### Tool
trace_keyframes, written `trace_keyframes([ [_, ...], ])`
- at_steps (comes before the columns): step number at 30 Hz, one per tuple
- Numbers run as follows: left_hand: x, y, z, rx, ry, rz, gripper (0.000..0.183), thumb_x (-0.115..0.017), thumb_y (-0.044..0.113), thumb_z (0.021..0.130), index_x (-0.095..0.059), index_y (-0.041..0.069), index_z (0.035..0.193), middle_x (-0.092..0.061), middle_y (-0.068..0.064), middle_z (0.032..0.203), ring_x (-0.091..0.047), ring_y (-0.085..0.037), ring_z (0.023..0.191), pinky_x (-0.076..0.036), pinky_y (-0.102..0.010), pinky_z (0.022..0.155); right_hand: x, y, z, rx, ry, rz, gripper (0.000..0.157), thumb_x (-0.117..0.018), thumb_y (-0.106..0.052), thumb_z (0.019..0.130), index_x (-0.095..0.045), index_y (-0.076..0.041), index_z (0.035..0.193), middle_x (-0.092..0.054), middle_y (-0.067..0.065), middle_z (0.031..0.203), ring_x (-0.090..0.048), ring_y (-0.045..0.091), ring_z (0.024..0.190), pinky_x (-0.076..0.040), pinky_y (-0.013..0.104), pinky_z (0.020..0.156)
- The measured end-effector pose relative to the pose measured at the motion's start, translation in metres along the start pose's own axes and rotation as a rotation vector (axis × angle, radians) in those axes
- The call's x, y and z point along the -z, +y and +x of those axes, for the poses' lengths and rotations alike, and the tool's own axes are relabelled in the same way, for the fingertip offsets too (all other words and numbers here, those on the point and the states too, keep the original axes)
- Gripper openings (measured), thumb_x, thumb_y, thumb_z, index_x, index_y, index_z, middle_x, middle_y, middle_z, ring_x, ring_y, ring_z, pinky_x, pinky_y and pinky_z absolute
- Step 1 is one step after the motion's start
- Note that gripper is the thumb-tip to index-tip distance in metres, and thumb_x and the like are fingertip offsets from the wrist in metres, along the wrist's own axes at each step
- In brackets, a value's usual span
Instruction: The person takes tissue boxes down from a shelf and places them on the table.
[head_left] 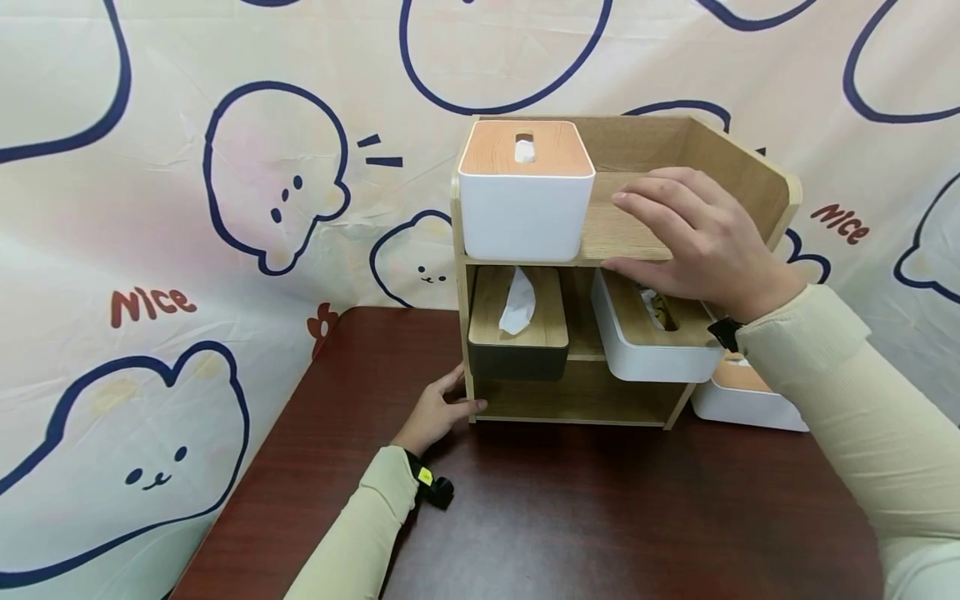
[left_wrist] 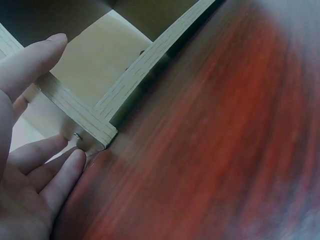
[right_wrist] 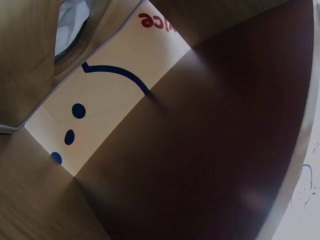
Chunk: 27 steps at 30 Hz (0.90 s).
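A light wooden desk shelf [head_left: 630, 242] stands on the table. My left hand [head_left: 437, 412] grips its lower left side panel [left_wrist: 75, 107], thumb at the front and fingers along the outer face. Above the middle tier's right side is my right hand [head_left: 697, 233], fingers extended and holding nothing. Just below it, a white tissue box [head_left: 660, 364] with a wooden lid juts out from the shelf. To its left sits a dark tissue box [head_left: 517, 362] with a tissue sticking up. A taller white tissue box [head_left: 525, 217] occupies the top left. The right wrist view does not show the hand.
Another white tissue box [head_left: 750, 408] with a wooden lid lies on the table right of the shelf, partly behind my right forearm. The dark red table [head_left: 600, 508] extends in front. A patterned cloth [head_left: 285, 183] hangs behind.
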<state>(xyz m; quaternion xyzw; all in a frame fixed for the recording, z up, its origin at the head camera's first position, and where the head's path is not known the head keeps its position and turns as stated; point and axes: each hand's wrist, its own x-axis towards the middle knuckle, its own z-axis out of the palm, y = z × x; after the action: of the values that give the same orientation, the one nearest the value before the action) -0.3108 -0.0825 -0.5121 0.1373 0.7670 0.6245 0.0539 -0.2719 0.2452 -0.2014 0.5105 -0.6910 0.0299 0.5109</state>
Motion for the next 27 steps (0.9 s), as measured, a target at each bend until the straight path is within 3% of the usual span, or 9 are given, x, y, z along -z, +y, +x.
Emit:
trace_keyframes([
  [7,-0.001,-0.002,0.001,-0.013,0.007,0.011,0.079,-0.085,0.036,0.076,-0.045,0.038,0.144,-0.052,0.005,0.138,-0.042,-0.017,0.130,-0.040,-0.045,0.100,-0.004,0.002,0.002,0.005,0.005,0.014,0.056,-0.061,-0.047,0.094,-0.061,0.003,0.119,-0.063,0.022,0.114,-0.058,0.042,0.099,-0.047,0.049,0.091],
  [13,-0.001,0.000,0.002,0.016,-0.008,0.006,0.080,-0.084,0.031,0.078,-0.042,0.036,0.146,-0.051,0.003,0.140,-0.041,-0.017,0.131,-0.039,-0.044,0.101,-0.009,0.005,0.006,0.017,-0.006,0.007,0.060,-0.062,-0.048,0.093,-0.057,0.003,0.124,-0.060,0.023,0.117,-0.057,0.041,0.103,-0.046,0.048,0.093],
  [19,-0.001,0.018,-0.008,0.036,-0.049,0.033,0.080,-0.081,0.025,0.082,-0.038,0.026,0.150,-0.049,0.001,0.143,-0.040,-0.018,0.132,-0.040,-0.040,0.100,-0.013,0.004,0.006,0.017,-0.017,0.004,0.063,-0.062,-0.049,0.093,-0.054,0.003,0.127,-0.057,0.024,0.120,-0.056,0.041,0.105,-0.046,0.050,0.092],
  [27,0.001,0.034,-0.014,0.009,-0.049,0.042,0.078,-0.081,0.026,0.082,-0.041,0.024,0.149,-0.054,0.001,0.138,-0.047,-0.018,0.126,-0.044,-0.036,0.096,-0.017,0.005,0.007,0.008,-0.029,-0.008,0.067,-0.062,-0.051,0.091,-0.051,0.003,0.130,-0.054,0.024,0.125,-0.053,0.042,0.109,-0.044,0.051,0.094],
])
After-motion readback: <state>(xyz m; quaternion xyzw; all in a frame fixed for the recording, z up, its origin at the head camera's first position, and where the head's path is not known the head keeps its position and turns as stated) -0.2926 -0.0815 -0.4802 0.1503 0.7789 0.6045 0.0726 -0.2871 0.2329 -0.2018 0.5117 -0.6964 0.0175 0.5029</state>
